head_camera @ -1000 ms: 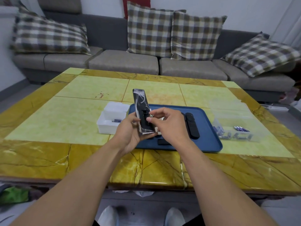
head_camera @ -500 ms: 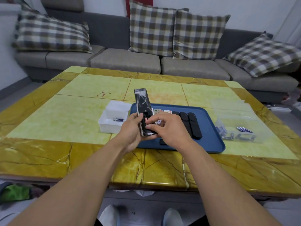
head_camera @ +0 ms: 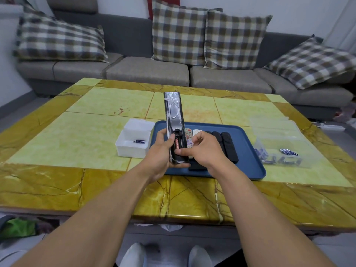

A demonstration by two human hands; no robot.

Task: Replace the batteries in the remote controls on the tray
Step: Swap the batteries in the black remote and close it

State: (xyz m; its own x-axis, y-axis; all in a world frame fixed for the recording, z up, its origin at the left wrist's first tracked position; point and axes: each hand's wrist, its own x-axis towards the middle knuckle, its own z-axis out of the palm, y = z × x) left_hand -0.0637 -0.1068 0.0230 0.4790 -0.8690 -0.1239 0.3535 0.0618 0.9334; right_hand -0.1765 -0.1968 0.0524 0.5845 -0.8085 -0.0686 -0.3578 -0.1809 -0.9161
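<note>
Two hands: left hand (head_camera: pixel 160 151) holds the remote (head_camera: pixel 174 120); right hand (head_camera: pixel 202 151) now presses a battery (head_camera: pixel 177 143) in.
Change: battery now sits inside.
Place: above the tray (head_camera: pixel 248 151), 12 o'clock.

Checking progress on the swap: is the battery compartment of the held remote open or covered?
Open. The held remote shows a red-labelled battery exposed in its uncovered bay, with the right hand thumb at the bay's lower end.

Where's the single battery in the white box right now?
In the head view, the battery lies in the white box on the table, just left of the blue tray and the left hand.
</note>
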